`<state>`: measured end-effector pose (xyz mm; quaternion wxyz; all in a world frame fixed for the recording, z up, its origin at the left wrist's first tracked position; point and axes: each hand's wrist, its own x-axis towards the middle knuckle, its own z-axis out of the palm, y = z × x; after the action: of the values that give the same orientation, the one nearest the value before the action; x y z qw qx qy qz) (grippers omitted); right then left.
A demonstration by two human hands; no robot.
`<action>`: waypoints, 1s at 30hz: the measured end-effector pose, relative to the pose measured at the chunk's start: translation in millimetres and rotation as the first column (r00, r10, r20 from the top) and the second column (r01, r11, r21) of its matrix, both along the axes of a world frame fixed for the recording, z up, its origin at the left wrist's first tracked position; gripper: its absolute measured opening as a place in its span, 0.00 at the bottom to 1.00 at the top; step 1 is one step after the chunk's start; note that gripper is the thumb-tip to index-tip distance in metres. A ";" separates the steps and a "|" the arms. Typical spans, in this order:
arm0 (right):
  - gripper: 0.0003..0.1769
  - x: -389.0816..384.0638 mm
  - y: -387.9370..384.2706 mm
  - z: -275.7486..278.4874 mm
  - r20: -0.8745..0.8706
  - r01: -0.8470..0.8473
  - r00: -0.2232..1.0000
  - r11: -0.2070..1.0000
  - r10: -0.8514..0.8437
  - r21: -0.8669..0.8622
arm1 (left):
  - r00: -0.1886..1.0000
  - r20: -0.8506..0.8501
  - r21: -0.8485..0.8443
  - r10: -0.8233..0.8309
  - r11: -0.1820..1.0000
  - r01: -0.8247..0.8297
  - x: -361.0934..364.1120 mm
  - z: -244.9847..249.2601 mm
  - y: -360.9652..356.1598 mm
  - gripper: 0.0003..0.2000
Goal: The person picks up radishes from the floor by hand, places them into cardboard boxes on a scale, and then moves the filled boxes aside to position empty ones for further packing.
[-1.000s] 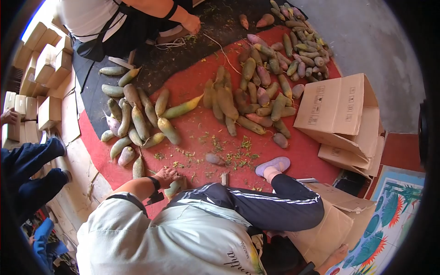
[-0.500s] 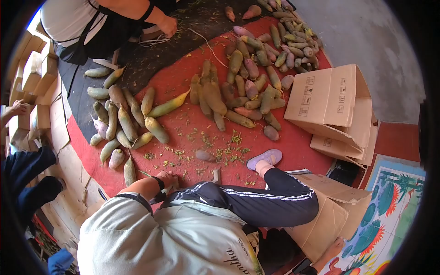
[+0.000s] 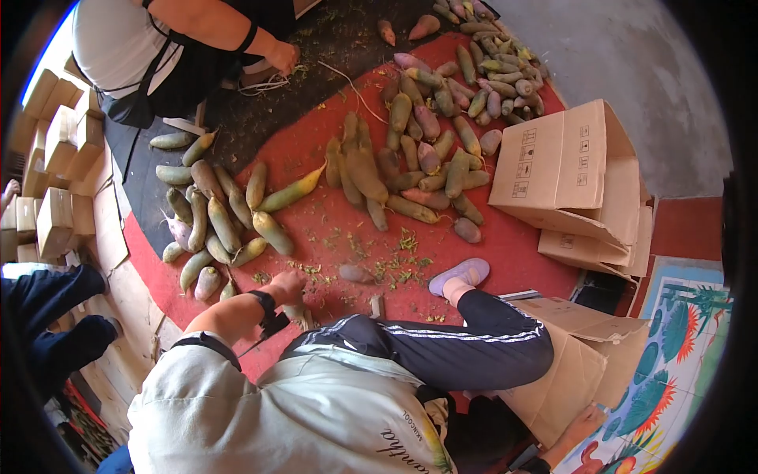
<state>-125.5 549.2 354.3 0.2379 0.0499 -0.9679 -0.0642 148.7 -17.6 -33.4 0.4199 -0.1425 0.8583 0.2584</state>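
Observation:
My left hand (image 3: 289, 284) is above the red mat (image 3: 316, 237), its fingers curled; what they hold, if anything, is too small to make out. Just below it stands a wooden piece (image 3: 298, 314). A single radish (image 3: 356, 273) lies to its right, and a group of long green radishes (image 3: 223, 223) lies up and to the left. At the lower right, my right hand (image 3: 584, 420) is beside an open cardboard box (image 3: 553, 367), fingers bent, with anything in them unclear.
More radishes (image 3: 430, 158) lie in a pile toward the upper right. Open cartons (image 3: 553, 162) stand at the right. Another person's hand (image 3: 283, 57) is near a white cord at the top. Stacked boxes (image 3: 57, 221) and another person's dark trousers (image 3: 59, 304) are at the left.
My left hand has moved up, away from my body. My right hand has shifted slightly. At the left, the other person's hand has moved away from the boxes.

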 end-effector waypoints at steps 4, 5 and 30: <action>0.22 0.7 2.6 -3.1 0.049 0.106 0.993 0.993 -0.103 -0.051 | 0.947 -0.247 -0.158 0.207 0.955 -0.250 -59.1 45.0 -22.1 0.23; 0.23 2.6 -0.8 -2.7 0.087 0.144 0.987 0.986 -0.137 -0.083 | 0.947 -0.254 -0.165 0.198 0.956 -0.244 -72.2 53.1 -29.6 0.23; 0.33 65.6 -218.1 10.9 0.397 -0.460 0.771 0.867 0.497 -0.191 | 0.864 -0.167 0.980 0.475 0.174 0.094 -209.8 289.4 101.5 0.17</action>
<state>-59.9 331.1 365.1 0.0267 0.2979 -0.9528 0.0514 -61.1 83.9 256.0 0.1694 0.1068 0.5419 0.8162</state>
